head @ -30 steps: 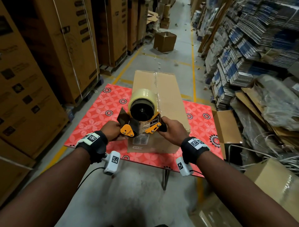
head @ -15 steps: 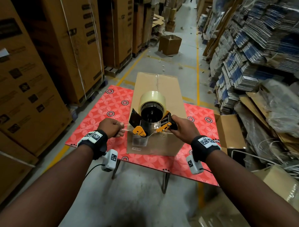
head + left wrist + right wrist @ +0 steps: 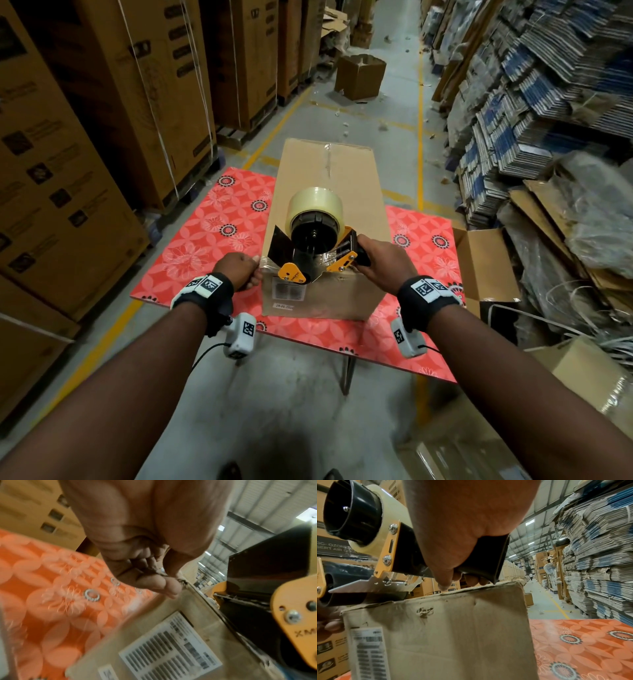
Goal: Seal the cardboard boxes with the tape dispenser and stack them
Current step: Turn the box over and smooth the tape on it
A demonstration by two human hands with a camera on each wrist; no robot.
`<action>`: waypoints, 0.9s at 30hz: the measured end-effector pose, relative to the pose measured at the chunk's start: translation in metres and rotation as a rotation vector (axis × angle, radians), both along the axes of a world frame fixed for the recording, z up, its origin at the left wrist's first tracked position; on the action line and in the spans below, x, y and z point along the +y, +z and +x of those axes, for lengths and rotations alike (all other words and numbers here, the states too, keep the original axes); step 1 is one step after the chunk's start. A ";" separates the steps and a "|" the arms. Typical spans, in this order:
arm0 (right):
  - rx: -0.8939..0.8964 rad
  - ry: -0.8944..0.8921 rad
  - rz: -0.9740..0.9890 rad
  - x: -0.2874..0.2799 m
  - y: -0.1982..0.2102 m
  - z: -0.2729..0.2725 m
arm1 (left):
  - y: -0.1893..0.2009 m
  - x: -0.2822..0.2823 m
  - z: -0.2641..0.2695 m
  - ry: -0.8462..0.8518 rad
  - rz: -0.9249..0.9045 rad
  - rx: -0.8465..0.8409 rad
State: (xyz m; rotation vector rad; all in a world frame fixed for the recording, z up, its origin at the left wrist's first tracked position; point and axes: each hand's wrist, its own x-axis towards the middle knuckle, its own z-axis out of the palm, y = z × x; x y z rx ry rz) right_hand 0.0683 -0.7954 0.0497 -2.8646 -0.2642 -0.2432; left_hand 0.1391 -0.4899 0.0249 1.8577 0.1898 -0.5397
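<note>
A long brown cardboard box (image 3: 329, 171) lies on the red floral table (image 3: 212, 219), with clear tape along its top seam. The yellow-and-black tape dispenser (image 3: 315, 240) with its clear roll sits at the box's near top edge. My right hand (image 3: 380, 263) grips its black handle (image 3: 488, 555). My left hand (image 3: 239, 270) is at the box's near left top corner, fingers curled (image 3: 154, 574), pinching the clear tape end drawn from the dispenser (image 3: 295, 615). A white barcode label (image 3: 171, 649) is on the box's near face (image 3: 453, 628).
An open carton (image 3: 486, 263) stands by the table's right edge and another box (image 3: 582, 377) at lower right. Tall strapped cartons (image 3: 102, 102) line the left, flattened cardboard stacks (image 3: 531, 102) the right. A loose box (image 3: 359, 77) sits in the aisle.
My left hand drew the tape end out leftward, then came to the box's near left corner. The dispenser lowered onto the box's near top edge.
</note>
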 end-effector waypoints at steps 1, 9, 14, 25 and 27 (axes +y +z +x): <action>0.000 0.000 -0.003 -0.001 -0.001 0.001 | -0.005 -0.001 -0.001 0.010 -0.034 0.057; -0.001 0.021 0.006 -0.003 -0.003 0.003 | -0.042 0.006 -0.005 -0.024 0.170 0.118; -0.014 0.033 0.016 -0.003 -0.003 0.003 | -0.020 0.012 0.010 0.060 0.073 -0.195; 0.161 0.116 0.106 -0.012 0.001 0.015 | -0.006 -0.009 0.012 -0.078 0.383 -0.335; 0.177 0.114 0.105 -0.015 -0.001 0.015 | -0.006 -0.011 0.011 -0.073 0.405 -0.341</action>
